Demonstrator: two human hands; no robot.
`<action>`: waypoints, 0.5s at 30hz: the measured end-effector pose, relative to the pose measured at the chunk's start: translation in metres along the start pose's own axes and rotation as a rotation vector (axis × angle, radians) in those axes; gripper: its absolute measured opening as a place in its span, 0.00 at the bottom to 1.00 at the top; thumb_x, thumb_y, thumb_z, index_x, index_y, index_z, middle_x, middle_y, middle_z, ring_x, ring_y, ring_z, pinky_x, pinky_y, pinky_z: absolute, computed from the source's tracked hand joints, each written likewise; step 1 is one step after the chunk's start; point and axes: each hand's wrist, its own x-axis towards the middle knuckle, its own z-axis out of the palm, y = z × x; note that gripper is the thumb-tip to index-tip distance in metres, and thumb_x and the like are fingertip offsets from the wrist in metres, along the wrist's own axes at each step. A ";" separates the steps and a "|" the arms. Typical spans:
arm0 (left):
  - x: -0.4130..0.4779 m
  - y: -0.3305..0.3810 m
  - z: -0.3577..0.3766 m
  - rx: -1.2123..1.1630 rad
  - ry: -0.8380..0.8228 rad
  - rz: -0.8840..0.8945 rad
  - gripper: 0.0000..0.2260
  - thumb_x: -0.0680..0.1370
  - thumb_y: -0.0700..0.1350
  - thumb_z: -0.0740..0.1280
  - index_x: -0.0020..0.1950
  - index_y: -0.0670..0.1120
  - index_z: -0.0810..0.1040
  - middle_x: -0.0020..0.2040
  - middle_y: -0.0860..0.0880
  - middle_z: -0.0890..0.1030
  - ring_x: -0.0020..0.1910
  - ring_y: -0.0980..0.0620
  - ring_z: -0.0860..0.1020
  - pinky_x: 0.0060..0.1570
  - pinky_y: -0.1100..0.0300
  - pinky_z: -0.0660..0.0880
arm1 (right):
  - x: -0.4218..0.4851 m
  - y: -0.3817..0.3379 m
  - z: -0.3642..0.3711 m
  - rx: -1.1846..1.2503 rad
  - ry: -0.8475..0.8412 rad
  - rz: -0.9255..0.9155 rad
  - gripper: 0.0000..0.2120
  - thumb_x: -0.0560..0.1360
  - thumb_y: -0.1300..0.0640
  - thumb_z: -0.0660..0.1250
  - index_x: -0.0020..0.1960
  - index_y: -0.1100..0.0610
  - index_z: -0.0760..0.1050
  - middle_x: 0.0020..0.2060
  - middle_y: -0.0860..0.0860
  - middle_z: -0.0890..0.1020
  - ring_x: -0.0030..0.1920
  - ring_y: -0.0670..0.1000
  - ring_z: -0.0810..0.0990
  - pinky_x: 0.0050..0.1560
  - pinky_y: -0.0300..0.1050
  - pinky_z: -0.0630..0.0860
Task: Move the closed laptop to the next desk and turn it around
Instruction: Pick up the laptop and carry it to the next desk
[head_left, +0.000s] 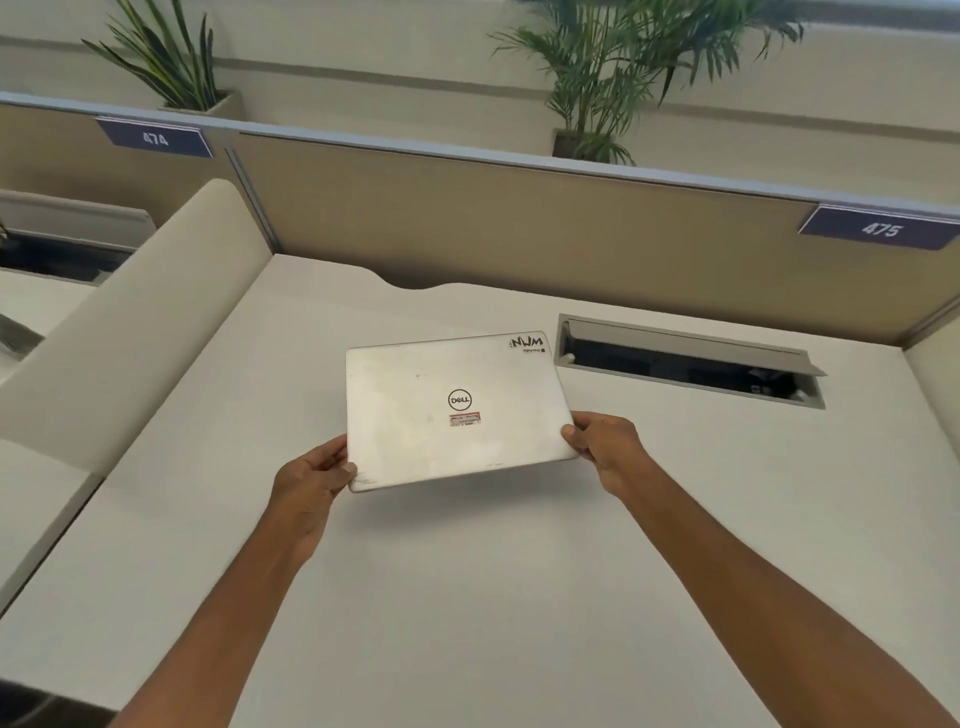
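Your left hand (317, 470) and right hand (602, 441) are gripping the stiff, smooth laptop (457, 410) at 7 and 4 o'clock corners above the desk (467, 597).

1. Dell laptop (457, 410): silvery lid looked like matt metal, scuffed and smudged, with a paper-like sticker.
2. Desk (467, 571): smooth, matt white laminate.
3. Partition panel (519, 228): beige woven cloth, grey metal-looking trim.

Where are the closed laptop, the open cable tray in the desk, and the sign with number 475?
closed laptop (415, 415): head view, bare silver lid left of the logo.
open cable tray (675, 358): head view, dark opening.
sign 475 (879, 228): head view, on the printed number.
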 end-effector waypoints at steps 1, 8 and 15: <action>-0.004 -0.002 0.006 0.013 -0.016 0.002 0.23 0.81 0.25 0.67 0.75 0.38 0.80 0.58 0.51 0.91 0.61 0.49 0.86 0.67 0.53 0.77 | -0.003 0.004 -0.011 0.006 0.013 -0.004 0.16 0.78 0.69 0.74 0.64 0.61 0.85 0.47 0.47 0.86 0.50 0.48 0.84 0.45 0.38 0.79; -0.020 -0.018 0.046 0.111 -0.084 -0.015 0.23 0.79 0.24 0.67 0.73 0.39 0.82 0.60 0.48 0.90 0.59 0.51 0.87 0.64 0.57 0.78 | -0.027 0.024 -0.067 0.017 0.081 -0.012 0.15 0.77 0.70 0.73 0.62 0.60 0.86 0.51 0.49 0.89 0.48 0.46 0.85 0.45 0.37 0.79; -0.039 -0.044 0.100 0.222 -0.213 -0.030 0.23 0.79 0.25 0.67 0.68 0.45 0.85 0.60 0.48 0.91 0.58 0.53 0.88 0.64 0.57 0.80 | -0.049 0.065 -0.145 0.006 0.162 0.012 0.13 0.77 0.69 0.73 0.57 0.57 0.88 0.35 0.40 0.89 0.43 0.46 0.83 0.46 0.38 0.80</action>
